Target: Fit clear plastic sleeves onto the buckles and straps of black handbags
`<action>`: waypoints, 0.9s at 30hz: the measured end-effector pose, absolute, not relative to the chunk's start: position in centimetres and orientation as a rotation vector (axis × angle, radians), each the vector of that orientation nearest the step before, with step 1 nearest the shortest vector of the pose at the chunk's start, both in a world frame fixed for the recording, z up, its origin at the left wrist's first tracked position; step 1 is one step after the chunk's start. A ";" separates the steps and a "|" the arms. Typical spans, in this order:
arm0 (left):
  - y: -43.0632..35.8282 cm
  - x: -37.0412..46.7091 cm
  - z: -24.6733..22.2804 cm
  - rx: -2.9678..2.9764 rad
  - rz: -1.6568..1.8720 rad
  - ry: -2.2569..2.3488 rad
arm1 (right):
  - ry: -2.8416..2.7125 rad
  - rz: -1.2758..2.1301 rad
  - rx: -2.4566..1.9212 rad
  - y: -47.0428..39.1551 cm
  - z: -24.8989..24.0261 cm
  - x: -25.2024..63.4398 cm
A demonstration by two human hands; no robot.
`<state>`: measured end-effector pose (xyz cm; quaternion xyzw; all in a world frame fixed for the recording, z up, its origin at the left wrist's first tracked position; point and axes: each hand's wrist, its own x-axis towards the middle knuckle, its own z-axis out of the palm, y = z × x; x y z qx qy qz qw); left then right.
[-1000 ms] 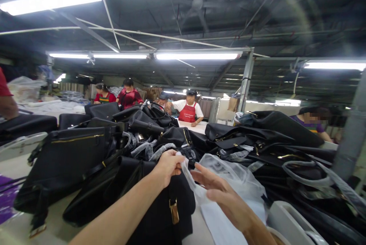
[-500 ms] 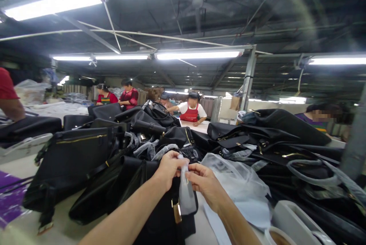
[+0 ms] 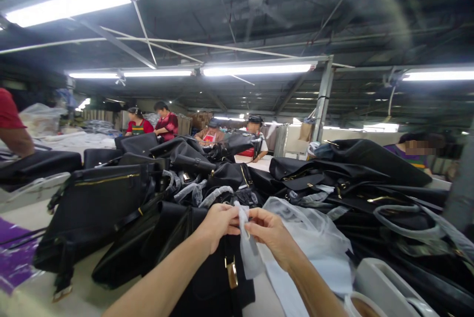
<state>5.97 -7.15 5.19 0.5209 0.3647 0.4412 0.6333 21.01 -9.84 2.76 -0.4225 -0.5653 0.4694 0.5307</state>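
Observation:
A strip of thin translucent white wrapping (image 3: 251, 255) hangs between my hands over a black bag (image 3: 202, 277) with a gold buckle (image 3: 231, 272). My left hand (image 3: 220, 223) pinches the wrapping near its top from the left. From the right, my right hand (image 3: 268, 233) grips the same strip between thumb and fingers. A small gold-coloured bit shows by the right fingertips; whether it is a fitting inside the wrapping I cannot tell. The wrapping's lower end dangles loose beside the buckle.
Black bags (image 3: 107, 198) with wrapped handles are heaped across the table. Clear plastic sheeting (image 3: 307, 243) lies right of my hands, beside a grey tape dispenser (image 3: 388, 287) and a roll of tape (image 3: 361, 304). A metal post (image 3: 322, 99) stands beyond. Several co-workers are around the tables.
Both my hands have shifted slightly right and down with the wrapping, and its lower end swings right. Across the table, a co-worker in a red apron has lifted a black bag.

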 end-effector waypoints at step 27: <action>-6.2 6.1 4.4 1.253 1.004 0.927 | -1.814 -0.050 -1.089 -9.3 1.0 19.9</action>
